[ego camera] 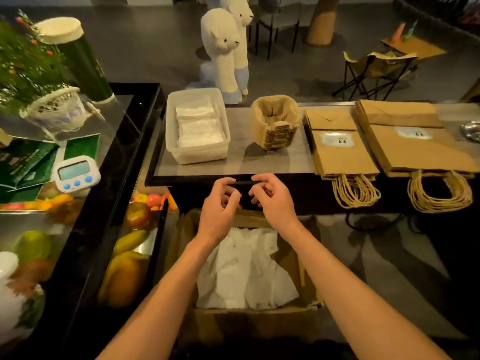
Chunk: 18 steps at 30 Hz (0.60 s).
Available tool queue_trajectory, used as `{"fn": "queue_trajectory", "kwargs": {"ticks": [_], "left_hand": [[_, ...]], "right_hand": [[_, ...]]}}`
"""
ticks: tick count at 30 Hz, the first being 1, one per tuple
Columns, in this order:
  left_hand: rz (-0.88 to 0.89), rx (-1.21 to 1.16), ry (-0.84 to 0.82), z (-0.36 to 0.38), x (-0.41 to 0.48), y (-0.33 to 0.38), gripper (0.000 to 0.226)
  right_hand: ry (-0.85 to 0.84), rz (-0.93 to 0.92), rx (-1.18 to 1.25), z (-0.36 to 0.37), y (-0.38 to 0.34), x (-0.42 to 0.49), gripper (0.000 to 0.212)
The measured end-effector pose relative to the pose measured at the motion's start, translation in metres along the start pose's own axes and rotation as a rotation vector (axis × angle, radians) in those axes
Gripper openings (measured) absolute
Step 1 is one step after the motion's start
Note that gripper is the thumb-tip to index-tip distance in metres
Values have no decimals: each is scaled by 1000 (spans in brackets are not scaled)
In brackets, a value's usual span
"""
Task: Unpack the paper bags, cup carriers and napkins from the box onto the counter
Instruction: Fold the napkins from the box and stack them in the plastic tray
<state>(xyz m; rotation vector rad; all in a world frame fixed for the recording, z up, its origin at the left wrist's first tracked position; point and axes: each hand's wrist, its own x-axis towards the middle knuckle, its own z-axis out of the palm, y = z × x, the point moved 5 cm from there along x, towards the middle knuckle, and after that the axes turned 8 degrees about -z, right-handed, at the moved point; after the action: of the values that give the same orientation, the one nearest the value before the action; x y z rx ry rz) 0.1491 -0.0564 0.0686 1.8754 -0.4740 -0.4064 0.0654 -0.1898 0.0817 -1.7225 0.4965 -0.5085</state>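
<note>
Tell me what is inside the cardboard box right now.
Crumpled white paper fills most of the box. Anything beneath it is covered. The left hand and right hand hover over the far end, fingers loosely curled, holding nothing.

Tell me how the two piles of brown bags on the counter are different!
The left pile is narrower; the right pile is wider. The left pile's handle loops are smaller; the right pile's are bigger. Both lie flat, brown, white-labelled, handles hanging over the counter edge.
</note>
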Motion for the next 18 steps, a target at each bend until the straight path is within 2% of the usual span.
{"fn": "queue_trajectory", "kwargs": {"ticks": [6,12,15,18], "left_hand": [[-145,61,-101,32,-28,-63,24],[-237,164,-216,50,-60,-110,22],[-300,255,-280,57,-71,-130,24],[-377,346,-342,61,-76,-148,30]], "right_hand": [[-18,149,-48,-3,61,-42,19],[-117,357,-156,-4,127,-82,17],[-207,484,-340,-3,159,-98,30],[-382,622,-642,-4,182,-107,57]]}}
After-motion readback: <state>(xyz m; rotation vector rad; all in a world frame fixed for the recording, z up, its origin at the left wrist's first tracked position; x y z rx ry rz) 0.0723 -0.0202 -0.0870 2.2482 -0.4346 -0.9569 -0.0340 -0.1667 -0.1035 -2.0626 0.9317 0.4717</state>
